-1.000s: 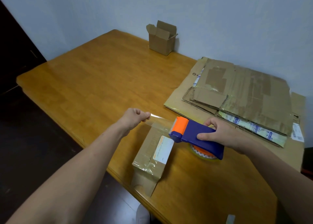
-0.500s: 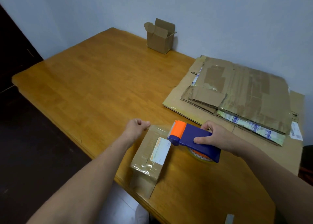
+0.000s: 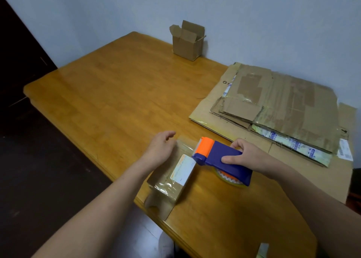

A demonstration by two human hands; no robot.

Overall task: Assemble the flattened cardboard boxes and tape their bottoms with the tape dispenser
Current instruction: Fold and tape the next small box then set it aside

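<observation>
A small cardboard box [image 3: 172, 176] with a white label and shiny tape lies at the table's near edge, one flap hanging over it. My left hand [image 3: 161, 147] rests at the box's far end with relaxed fingers, beside a strip of clear tape. My right hand [image 3: 244, 156] grips the blue and orange tape dispenser [image 3: 218, 157], whose orange head is at the box's right side. A clear tape roll [image 3: 227, 177] shows under the dispenser.
An assembled small box [image 3: 187, 41] stands open at the table's far edge by the wall. A stack of flattened cardboard boxes [image 3: 277, 103] lies at the right. The wooden table [image 3: 117, 93] drops off to a dark floor at the left and near side.
My left hand has lowered the tape end from above the table down to the box's far end and relaxed its pinch. The dispenser has stayed at the box's right side.
</observation>
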